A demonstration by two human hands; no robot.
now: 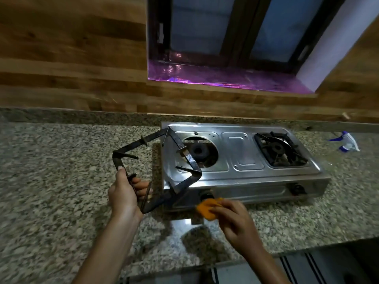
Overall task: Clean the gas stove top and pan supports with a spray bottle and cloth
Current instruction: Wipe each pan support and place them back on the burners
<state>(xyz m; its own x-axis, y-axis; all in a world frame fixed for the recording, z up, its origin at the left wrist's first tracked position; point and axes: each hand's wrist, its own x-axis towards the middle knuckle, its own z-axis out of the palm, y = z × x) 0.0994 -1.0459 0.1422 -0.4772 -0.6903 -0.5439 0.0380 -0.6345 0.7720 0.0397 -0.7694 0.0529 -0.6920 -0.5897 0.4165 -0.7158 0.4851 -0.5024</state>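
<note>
A two-burner steel gas stove (242,175) sits on the granite counter. My left hand (125,191) grips a black pan support (184,152) by its left corner and holds it tilted above the stove's left edge, so the left burner (200,153) lies bare. My right hand (233,219) pinches a folded orange cloth (207,208) just in front of the stove's left knob. A second pan support (281,149) sits in place over the right burner. The spray bottle (346,141), white with blue parts, lies on its side to the right of the stove.
The granite counter (61,171) stretches left of the stove and ends in a front edge near my body. A wood-panelled wall and a window with a purple-lit sill (225,78) stand behind. A striped mat (297,267) lies on the floor below.
</note>
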